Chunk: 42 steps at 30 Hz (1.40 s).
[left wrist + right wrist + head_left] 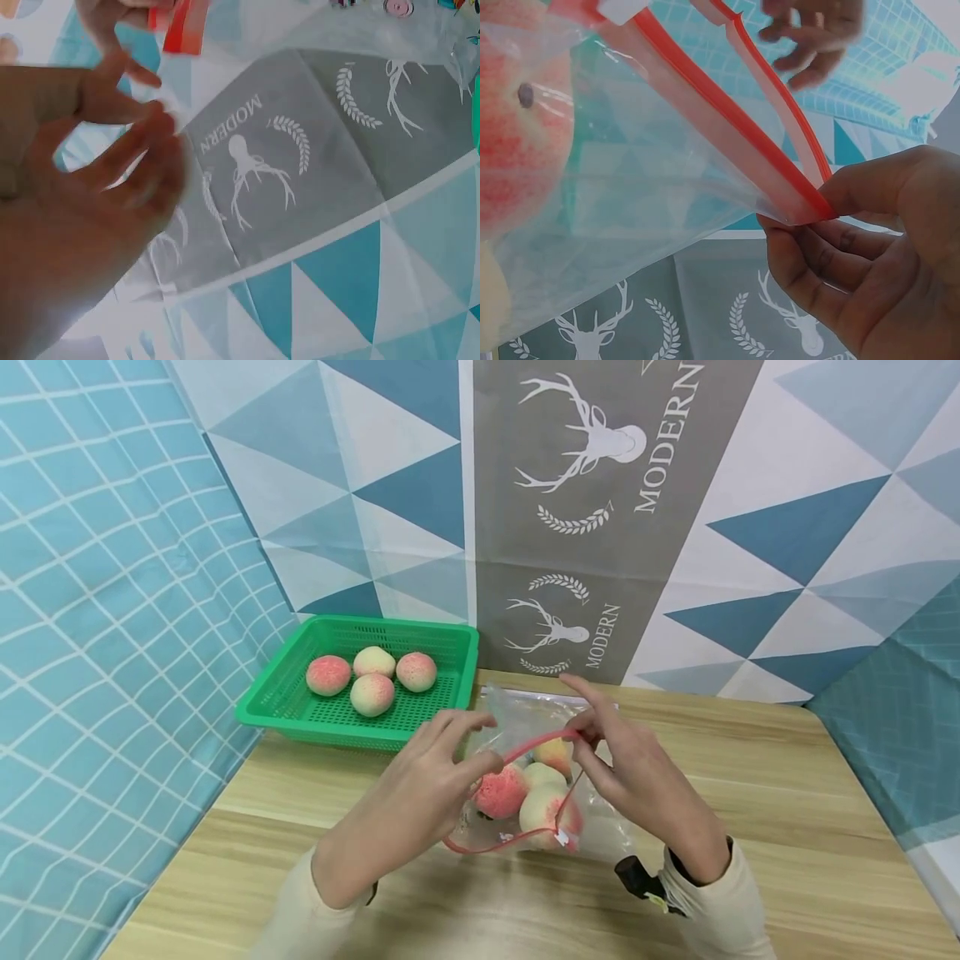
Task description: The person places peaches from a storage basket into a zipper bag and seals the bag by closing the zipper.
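Observation:
A clear zip bag [513, 752] with a red closure strip stands with its mouth wide apart, tilted toward me. Inside lie several peaches [501, 793], red, cream and yellowish. My right hand [637, 768] pinches the bag's right corner; in the right wrist view, thumb and index finger press the red strip [735, 124] between them. At the opposite side, my left hand [420, 785] hovers by the rim with bent, parted fingers. It holds nothing in the left wrist view, where it is blurred. A white slider [561, 837] sits at the near part of the strip.
A green plastic basket [258, 717] with several more peaches [372, 695] stands at the back left of the wooden table [787, 793]. Patterned cloth [555, 527] hangs behind, and a blue checked sheet [97, 610] at the left.

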{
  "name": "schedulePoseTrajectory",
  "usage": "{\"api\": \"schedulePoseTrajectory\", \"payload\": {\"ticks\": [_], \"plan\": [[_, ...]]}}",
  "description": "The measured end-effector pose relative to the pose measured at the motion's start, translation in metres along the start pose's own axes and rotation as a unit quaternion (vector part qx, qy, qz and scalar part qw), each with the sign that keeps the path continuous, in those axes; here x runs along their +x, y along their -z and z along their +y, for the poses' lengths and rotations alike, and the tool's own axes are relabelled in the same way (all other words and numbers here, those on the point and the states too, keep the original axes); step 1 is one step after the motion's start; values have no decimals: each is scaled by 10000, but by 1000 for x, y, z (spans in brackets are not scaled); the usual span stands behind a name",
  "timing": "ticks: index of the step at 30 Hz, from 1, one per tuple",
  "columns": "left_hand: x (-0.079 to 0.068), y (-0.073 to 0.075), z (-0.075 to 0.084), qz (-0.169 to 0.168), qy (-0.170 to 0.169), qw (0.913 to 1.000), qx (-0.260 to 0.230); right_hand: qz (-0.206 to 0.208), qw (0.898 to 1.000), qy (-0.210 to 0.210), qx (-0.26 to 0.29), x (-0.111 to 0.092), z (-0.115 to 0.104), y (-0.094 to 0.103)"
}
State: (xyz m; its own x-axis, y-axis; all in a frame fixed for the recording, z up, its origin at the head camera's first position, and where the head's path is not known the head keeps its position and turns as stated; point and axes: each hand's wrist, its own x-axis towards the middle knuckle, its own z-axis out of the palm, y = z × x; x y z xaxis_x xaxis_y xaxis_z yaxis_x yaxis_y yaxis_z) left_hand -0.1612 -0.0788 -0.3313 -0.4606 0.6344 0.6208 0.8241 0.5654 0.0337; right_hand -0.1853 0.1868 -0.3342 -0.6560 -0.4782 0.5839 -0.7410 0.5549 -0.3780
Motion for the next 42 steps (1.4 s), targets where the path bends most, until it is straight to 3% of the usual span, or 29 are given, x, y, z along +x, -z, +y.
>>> {"api": "schedulePoseTrajectory", "payload": {"ticks": [5,11,19,27,31,37,39,42], "plan": [[-5,2,-2,-968,205,9950,-99,88,9999,0,-64,0,2,0],[-5,-7,4,-1420,60,9898,130,165,9998,37,-99,2,3,0],[-5,-12,-5,-954,115,9947,371,83,9999,23,71,3,3,-2],[-4,-5,-15,-322,190,9990,264,-488,9985,-208,101,-2,-6,-2],[-6,-8,-19,-27,260,9996,96,-702,9973,-228,-42,-5,-15,2],[-4,-14,-28,374,551,9972,-338,-1002,9916,-242,-785,-23,-34,23],[-3,-16,-30,425,634,9962,-407,-1268,9866,-193,-1011,-35,-41,26],[-2,-19,-32,470,743,9952,-428,-2216,9693,-499,-942,-53,-48,18]]}}
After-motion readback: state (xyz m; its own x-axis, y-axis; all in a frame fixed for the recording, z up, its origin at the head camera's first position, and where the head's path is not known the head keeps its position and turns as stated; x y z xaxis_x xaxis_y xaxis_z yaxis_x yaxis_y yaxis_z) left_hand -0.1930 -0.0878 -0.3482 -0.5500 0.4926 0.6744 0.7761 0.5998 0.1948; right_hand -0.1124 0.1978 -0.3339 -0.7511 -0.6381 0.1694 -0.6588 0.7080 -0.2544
